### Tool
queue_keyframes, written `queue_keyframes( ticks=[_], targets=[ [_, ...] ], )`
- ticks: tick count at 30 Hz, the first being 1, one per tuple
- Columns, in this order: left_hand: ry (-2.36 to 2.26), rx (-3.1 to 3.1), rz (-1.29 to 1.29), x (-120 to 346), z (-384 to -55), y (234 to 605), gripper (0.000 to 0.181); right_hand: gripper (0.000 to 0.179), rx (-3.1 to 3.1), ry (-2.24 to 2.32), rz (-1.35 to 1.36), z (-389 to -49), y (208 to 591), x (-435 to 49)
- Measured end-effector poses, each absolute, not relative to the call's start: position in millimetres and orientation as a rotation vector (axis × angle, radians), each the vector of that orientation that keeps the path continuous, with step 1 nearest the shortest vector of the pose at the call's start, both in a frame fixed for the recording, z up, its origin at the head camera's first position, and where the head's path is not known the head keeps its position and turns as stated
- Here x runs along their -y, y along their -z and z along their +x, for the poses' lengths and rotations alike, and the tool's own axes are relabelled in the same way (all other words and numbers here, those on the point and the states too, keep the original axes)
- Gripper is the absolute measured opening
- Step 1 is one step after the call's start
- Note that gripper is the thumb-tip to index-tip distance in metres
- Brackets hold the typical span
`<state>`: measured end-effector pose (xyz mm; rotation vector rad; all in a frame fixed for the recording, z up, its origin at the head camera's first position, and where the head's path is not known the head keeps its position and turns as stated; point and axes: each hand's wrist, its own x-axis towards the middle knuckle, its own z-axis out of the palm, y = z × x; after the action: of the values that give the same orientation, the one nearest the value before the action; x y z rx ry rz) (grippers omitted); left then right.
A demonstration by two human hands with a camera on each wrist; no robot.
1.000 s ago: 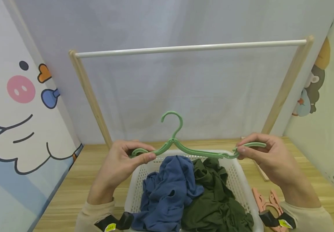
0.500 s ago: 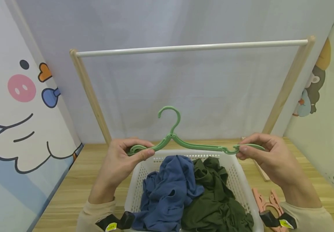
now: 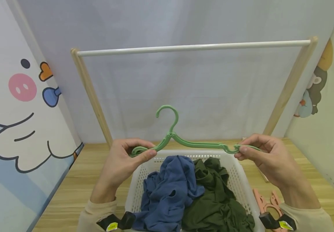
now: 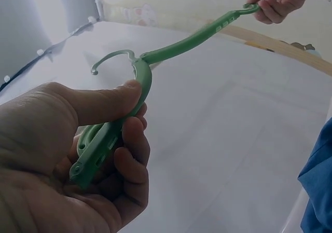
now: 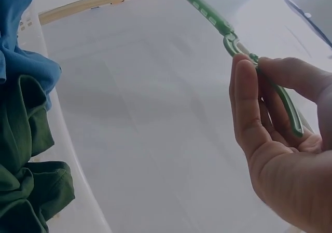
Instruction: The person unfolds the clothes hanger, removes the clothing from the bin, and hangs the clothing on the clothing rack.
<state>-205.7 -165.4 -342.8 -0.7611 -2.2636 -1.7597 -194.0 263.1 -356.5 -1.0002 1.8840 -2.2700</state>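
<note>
A green folding clothes hanger is held up above the back rim of the basket, its hook pointing up. My left hand grips the left arm of the hanger, thumb on top and fingers curled beneath; in the left wrist view that arm looks folded back on itself. At the other end my right hand pinches the tip piece between thumb and fingers. The hanger's right arm stretches out long, and the tip piece lies along the palm in the right wrist view.
Below the hanger stands a white perforated basket with a blue garment and a dark green garment. Folded pink hangers lie right of it. Behind rises a wooden rack with a white rod.
The hanger has risen slightly, its hook shifting up and left. Its tip piece in the right hand has turned down a little. Both hands keep their hold.
</note>
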Motion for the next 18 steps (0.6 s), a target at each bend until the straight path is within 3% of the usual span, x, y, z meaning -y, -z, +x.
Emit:
queue_keyframes(
  ticks=[18],
  targets=[
    [1.739, 2.328, -0.86, 160, -206, 342, 0.014, 0.042, -2.069, 2.255, -0.97, -195, 356, -275]
  ],
)
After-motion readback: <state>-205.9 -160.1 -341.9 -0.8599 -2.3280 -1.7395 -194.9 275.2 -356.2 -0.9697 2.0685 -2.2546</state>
